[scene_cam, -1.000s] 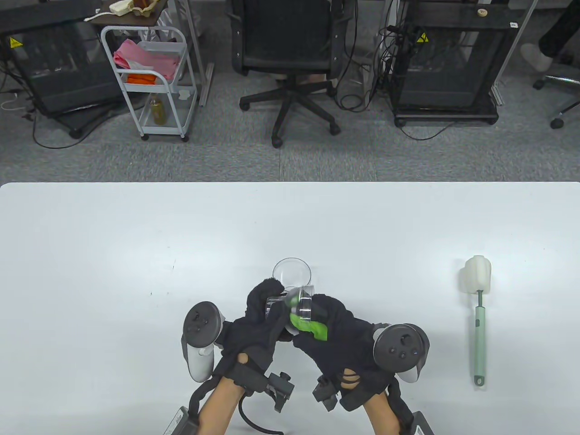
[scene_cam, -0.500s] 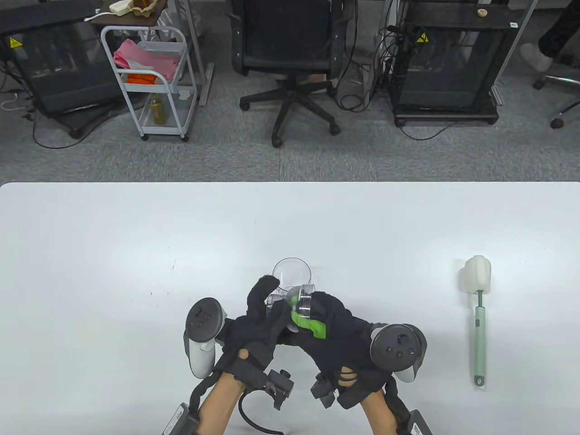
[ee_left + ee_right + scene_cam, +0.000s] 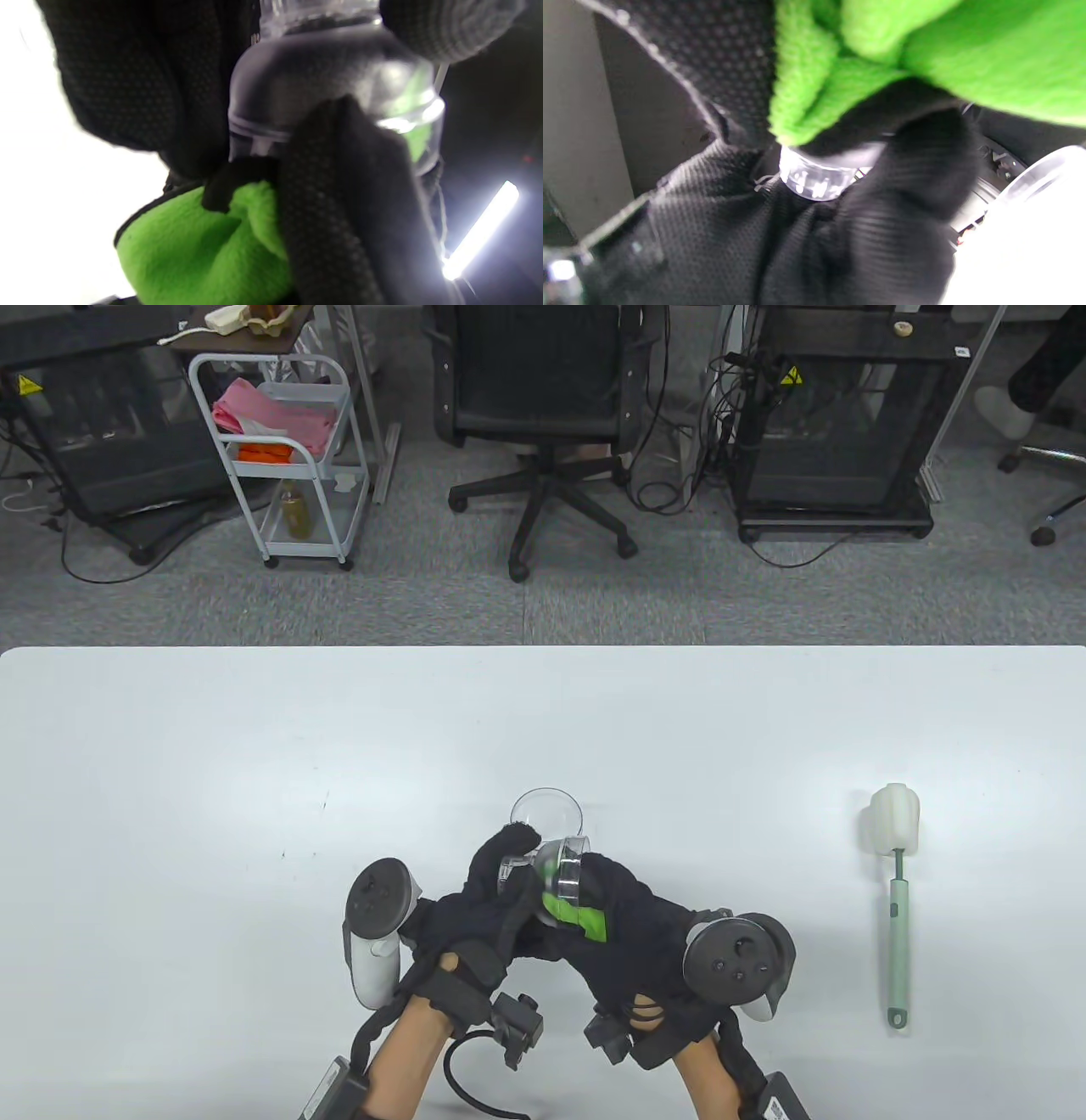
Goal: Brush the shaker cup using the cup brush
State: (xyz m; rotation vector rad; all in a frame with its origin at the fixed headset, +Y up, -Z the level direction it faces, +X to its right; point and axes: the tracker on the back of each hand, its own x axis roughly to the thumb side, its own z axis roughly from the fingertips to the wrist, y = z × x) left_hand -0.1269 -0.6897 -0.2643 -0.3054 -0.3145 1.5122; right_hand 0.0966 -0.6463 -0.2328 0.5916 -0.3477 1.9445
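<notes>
White desk (image 3: 254, 780), near edge at centre; office floor with chair, cart and cabinets behind.

Item 1: shaker cup part (image 3: 562, 872), clear plastic with a domed shoulder and ribbed neck, held tilted above the desk between both hands. Whether it is the lid or the cup body cannot be told from these views.

Item 2: clear cup (image 3: 547, 813), round, open mouth up, standing on the desk just beyond the hands.

Item 3: green cloth (image 3: 577, 918), bunched against the clear part, pressed there by the right hand.

Item 4: left hand (image 3: 479, 912), fingers curled round the neck end, gripping it.

Item 5: right hand (image 3: 632, 933), fingers closed over the cloth and the wider end.

Item 6: cup brush (image 3: 893, 891), sponge head away from the person, handle toward them, lying well apart to the right, untouched.

Handling note, as judgement: the step in hand looks like wiping or twisting the part. Keep the left grip firm on the ribbed neck, where plastic slips least. Turn with the right. Hold it low over the desk. Brushing is not yet begun; the right hand must free itself first.
</notes>
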